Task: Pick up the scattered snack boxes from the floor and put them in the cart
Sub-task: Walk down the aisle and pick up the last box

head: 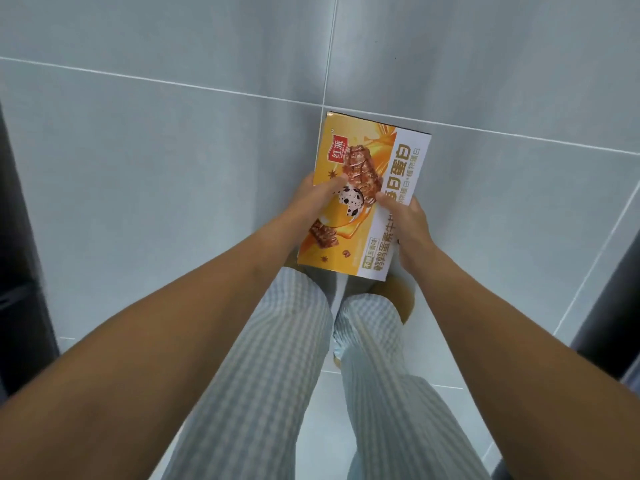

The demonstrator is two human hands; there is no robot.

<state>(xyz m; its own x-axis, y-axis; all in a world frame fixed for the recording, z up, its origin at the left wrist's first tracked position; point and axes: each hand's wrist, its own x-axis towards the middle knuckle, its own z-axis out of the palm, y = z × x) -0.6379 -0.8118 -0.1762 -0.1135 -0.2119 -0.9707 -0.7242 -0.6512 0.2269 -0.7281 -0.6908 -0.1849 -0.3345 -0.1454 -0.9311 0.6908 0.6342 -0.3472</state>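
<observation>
An orange and white snack box (377, 157) with a picture of bars and a speckled egg is held flat above the grey tiled floor, in front of my legs. My left hand (311, 199) grips its left edge, thumb lying over the printed top. My right hand (410, 225) grips the right edge, thumb on the top face too. The fingers of both hands are hidden under the box. No cart is in view.
Grey floor tiles (173, 150) with pale grout lines spread ahead. Dark furniture edges stand at the far left (17, 271) and far right (609, 306). My legs in checked trousers (294, 358) and tan slippers (401, 296) are below the box.
</observation>
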